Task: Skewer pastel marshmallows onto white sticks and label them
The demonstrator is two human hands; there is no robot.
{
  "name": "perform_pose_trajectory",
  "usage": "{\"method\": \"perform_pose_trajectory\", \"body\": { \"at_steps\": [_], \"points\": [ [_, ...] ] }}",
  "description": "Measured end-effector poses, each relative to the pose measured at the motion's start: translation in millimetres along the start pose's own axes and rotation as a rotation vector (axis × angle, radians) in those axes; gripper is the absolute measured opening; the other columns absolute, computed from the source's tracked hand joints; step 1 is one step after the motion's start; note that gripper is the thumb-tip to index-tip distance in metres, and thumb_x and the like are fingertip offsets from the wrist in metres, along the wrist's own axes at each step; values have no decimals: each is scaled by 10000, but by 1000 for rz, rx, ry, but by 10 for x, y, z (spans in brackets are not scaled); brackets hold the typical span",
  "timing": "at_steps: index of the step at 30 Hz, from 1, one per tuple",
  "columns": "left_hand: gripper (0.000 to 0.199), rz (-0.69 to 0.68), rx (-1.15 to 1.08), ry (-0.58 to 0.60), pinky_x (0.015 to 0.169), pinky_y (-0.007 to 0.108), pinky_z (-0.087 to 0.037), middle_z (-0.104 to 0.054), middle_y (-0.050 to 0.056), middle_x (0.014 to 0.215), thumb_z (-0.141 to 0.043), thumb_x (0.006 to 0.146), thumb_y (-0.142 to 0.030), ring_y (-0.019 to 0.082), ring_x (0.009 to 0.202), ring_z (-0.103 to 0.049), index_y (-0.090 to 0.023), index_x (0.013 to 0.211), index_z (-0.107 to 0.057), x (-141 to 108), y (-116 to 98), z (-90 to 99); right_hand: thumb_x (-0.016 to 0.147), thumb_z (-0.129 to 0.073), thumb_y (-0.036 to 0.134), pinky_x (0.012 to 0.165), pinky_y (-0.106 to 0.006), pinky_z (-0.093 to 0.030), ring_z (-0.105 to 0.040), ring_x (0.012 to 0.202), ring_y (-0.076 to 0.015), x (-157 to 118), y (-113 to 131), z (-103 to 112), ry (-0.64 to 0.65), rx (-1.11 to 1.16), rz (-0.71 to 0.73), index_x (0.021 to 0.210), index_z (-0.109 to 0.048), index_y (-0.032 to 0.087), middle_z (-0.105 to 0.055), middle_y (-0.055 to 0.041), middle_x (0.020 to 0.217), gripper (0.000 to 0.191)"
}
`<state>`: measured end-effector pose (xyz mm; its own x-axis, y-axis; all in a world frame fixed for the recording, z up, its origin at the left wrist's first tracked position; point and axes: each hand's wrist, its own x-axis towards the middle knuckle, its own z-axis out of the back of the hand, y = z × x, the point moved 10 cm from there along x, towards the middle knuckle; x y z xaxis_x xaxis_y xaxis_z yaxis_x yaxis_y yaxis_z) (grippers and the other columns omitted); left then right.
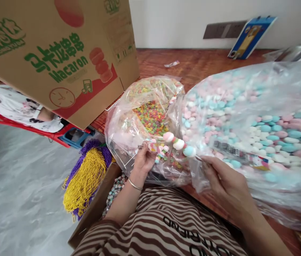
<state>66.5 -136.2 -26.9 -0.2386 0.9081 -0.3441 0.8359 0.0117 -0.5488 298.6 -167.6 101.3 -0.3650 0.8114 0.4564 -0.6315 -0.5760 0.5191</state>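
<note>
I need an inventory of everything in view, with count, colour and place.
pastel strand: 1, pink, white, blue, centre
pastel cluster: 1, mixed, beside strand
bag of rings: 1, multicoloured contents, centre
pastel bag: 1, clear, right
carton: 1, brown, upper left
bead strings: many, yellow, purple, lower left
open box: 1, brown, lower left
package: 1, blue, upper right
socket panel: 1, brownish, upper right
table: 1, reddish, beneath bags
wrapper: 1, pale, on table
plastic furniture: count unclear, red and blue, left
other person: 1, white clothing, left
striped shirt: 1, brown, cream, bottom
left hand: 1, holding cluster
right hand: 1, holding strand's end
</note>
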Motion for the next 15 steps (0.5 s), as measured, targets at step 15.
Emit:
{"method": "perform_pose_trajectory", "body": {
  "at_steps": [15],
  "points": [
    [307, 122, 95, -65, 546, 201, -478, -585, -45, 566, -881, 690, -198, 74, 522, -554, -147, 630, -584, -40, 502, -377, 980, -522, 200, 791, -302, -596, -755, 940, -214, -470, -184, 482, -48, -37, 9, 1198, -672, 229, -775, -71, 1062, 266]
  ]
}}
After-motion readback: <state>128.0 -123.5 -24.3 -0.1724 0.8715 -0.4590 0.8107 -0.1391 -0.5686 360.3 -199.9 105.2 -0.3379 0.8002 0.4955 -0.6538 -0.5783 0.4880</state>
